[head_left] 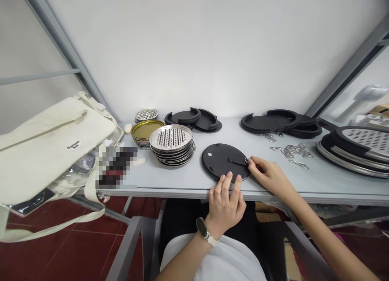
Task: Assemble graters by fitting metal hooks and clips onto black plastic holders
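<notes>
A round black disc (223, 161) lies flat near the table's front edge, with a small pale dot and a narrow slot strip on its face. My left hand (226, 200), wearing a watch, rests its spread fingertips on the disc's near rim. At the disc's right edge my right hand (267, 173) pinches a small metal wire clip (246, 160), mostly hidden by the fingers. More wire clips (293, 151) lie loose to the right. Left of the disc stands a stack of round metal graters (171, 139).
Gold lids (146, 129) are stacked behind the graters. Black ring holders (269, 121) lie along the wall. Larger graters (366, 141) are piled at the right end. A cream bag (57, 139) covers the left end. The table (182, 184) ends just before my body.
</notes>
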`<state>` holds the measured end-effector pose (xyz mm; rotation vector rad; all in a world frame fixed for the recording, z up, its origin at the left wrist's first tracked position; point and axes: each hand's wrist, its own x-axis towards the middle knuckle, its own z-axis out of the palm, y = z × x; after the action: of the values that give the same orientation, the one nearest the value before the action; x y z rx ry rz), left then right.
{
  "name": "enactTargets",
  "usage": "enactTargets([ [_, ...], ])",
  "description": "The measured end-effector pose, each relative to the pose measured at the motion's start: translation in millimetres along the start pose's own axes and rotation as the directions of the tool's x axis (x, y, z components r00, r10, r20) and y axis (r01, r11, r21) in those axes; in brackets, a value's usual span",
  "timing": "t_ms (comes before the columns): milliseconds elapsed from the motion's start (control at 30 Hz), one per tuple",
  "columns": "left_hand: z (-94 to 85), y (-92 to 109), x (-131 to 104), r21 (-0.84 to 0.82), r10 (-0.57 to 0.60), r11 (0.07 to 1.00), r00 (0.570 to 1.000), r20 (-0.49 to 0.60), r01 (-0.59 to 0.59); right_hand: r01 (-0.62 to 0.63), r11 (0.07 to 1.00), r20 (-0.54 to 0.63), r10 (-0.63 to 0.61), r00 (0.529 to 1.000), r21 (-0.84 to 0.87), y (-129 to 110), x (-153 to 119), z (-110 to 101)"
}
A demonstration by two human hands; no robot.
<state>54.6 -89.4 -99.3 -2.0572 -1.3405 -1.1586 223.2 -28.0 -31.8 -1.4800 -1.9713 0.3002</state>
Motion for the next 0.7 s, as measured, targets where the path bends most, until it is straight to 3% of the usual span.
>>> enactTargets([
  [367, 0.8, 0.5, 0.2, 0.004, 0.0, 1.0, 1.0, -0.009, 0.0, -0.037, 0.999, 0.066, 0.035, 0.997, 0.029, -0.7, -0.2, -2.2],
  [567, 0.0, 0.4, 0.6, 0.001, -0.001, 1.0, 1.0, -0.006, 0.001, -0.078, 0.997, -0.014, 0.079, 0.997, 0.012, -0.2, 0.8, -0.3],
  [700, 0.7, 0.1, 0.5, -0.002, 0.0, 1.0, 1.0, -0.011, -0.001, -0.061, 0.997, 0.035, 0.059, 0.998, 0.039, 0.8, 0.3, -1.3],
])
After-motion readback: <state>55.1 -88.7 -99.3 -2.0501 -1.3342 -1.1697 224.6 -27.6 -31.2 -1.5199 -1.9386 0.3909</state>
